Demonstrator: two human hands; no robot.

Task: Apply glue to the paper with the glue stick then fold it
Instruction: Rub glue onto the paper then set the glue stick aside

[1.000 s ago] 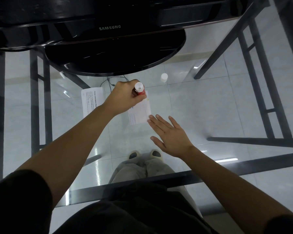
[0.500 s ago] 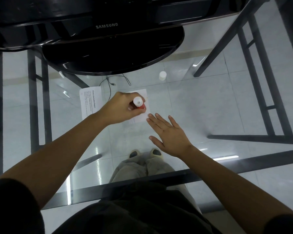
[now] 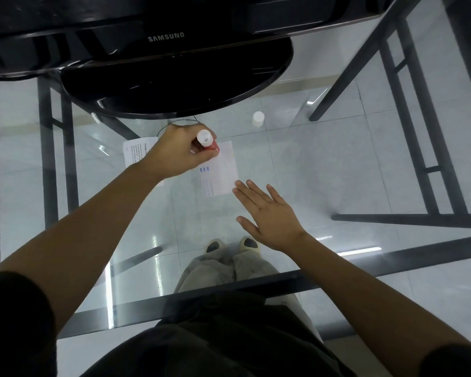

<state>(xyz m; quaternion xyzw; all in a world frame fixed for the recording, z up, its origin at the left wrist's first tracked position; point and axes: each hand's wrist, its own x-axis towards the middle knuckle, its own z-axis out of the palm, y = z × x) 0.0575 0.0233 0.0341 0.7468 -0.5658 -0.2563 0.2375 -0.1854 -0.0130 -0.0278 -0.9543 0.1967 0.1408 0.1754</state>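
Head view: the left hand (image 3: pixel 174 153) is seen clenched round the glue stick (image 3: pixel 207 141). The stick's red barrel is tilted, with the white end turned up toward the camera. The glue end is hidden by the fingers but appears to be set down at the far edge of the paper (image 3: pixel 220 172). The right hand (image 3: pixel 267 210) is laid flat and released, holding nothing, with its straight fingertips at the paper's near right corner, apparently pinning it. The paper lies flat and unfolded on the glass bench (image 3: pixel 324 164), so gluing is judged to be the step in hand. Light, even strokes are called for, because a thin sheet on slick glass is likely to slide or wrinkle. Strokes are best drawn toward the pinned corner, and the pinning fingers are best held off the glued area. A printed white sheet (image 3: pixel 135 153) shows to the left of the wrist; whether it is part of the same paper cannot be told. Just behind the left hand a thin cable (image 3: pixel 182 122) loops on the glass. Beyond it the black monitor base (image 3: pixel 174 85) leaves little room for far strokes. A white cap (image 3: pixel 258 118) stands well apart to the far right, out of the way.
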